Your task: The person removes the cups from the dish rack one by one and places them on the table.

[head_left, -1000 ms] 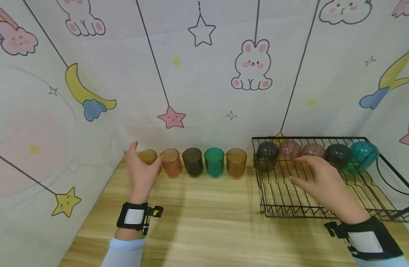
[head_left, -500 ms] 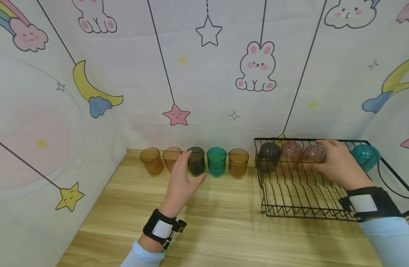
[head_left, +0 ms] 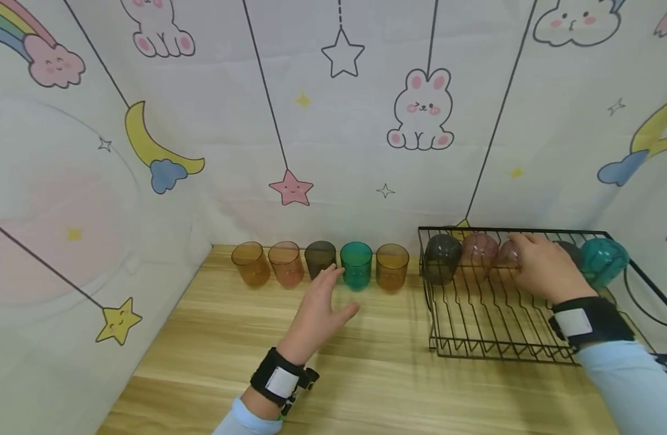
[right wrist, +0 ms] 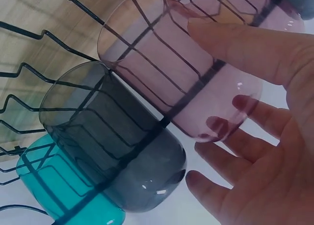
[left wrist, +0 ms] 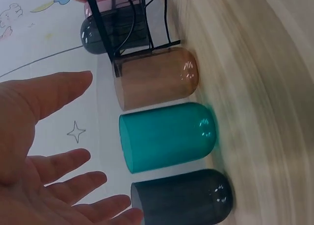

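My right hand [head_left: 551, 269] is at a pink see-through cup [right wrist: 181, 83] lying in the black wire rack [head_left: 477, 351]. In the right wrist view its thumb lies over one side of the cup, and two fingertips show through the glass on the other. Beside that cup are a grey cup [right wrist: 113, 132] and a teal cup [right wrist: 64, 181]. My left hand [head_left: 316, 317] hovers over the table with fingers spread, holding nothing. Nearest to it are a dark grey cup [left wrist: 184, 198], a teal cup [left wrist: 169, 137] and an amber cup [left wrist: 157, 78], all standing upright.
At the row's left end stand an orange cup [head_left: 251, 266] and a peach-coloured cup [head_left: 286, 266]. Another dark cup [head_left: 442, 260] and a second pink cup [head_left: 479, 257] sit in the rack's left part. A printed cloth [head_left: 339, 133] hangs behind the wooden table [head_left: 203, 356].
My left hand has moved right along the row, from the orange cup to before the dark and teal cups. My right hand reached into the rack, then shifted slightly left onto the pink cup.
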A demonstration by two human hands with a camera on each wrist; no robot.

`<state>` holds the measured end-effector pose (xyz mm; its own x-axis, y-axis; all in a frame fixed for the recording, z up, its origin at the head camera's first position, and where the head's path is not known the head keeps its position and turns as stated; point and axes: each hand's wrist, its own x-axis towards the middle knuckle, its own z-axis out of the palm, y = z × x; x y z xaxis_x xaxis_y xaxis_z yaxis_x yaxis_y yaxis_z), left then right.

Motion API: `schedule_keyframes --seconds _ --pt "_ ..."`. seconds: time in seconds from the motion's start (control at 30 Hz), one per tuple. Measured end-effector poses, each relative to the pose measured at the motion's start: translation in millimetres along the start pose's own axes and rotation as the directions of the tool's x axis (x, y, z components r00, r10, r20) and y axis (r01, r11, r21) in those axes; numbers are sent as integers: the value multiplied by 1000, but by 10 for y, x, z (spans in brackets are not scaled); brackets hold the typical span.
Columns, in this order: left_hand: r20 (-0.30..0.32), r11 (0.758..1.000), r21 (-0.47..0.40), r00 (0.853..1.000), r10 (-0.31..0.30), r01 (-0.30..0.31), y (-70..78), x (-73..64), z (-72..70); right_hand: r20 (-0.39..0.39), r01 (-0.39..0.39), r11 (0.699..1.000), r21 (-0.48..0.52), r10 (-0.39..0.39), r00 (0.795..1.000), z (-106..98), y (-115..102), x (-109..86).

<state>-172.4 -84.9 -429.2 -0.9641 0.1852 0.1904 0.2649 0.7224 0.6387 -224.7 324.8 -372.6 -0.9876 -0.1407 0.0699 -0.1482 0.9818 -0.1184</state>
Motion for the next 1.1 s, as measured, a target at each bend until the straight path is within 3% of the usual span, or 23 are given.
schedule_keyframes --seconds 0.37,0.77,1.1 --pt "78 999 14 996 39 -40 126 -61 161 -95 60 997 -50 -64 993 47 -34 -48" --pt "109 998 12 992 55 -57 224 -96 166 -5 41 999 3 -41 999 -13 -73 -147" --pt "108 998 14 993 54 -56 251 -110 138 -14 47 998 38 -47 999 -156 -81 -311"
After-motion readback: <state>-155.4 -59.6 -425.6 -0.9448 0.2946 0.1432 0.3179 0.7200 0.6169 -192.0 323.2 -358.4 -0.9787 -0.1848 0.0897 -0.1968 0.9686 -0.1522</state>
